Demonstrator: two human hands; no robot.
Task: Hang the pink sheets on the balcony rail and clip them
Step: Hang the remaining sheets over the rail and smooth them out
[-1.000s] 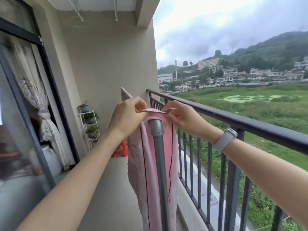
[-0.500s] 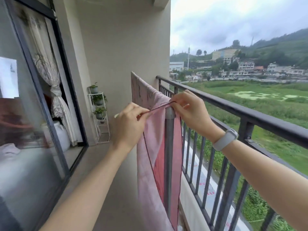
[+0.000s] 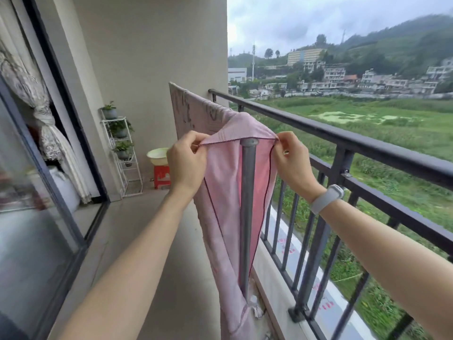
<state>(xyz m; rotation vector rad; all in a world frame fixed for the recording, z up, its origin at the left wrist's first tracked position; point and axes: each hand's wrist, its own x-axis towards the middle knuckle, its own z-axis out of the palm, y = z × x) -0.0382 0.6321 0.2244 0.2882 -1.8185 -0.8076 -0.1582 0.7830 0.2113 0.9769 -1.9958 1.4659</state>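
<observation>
Pinching the pink sheet hem taut over the grey pole beside the balcony rail, left hand and right hand; best levelled evenly before clipping.

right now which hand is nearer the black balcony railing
Right. The right hand pinches the pink sheet on the side facing the black balcony railing; the left hand pinches it across the grey pole, farther off.
</observation>
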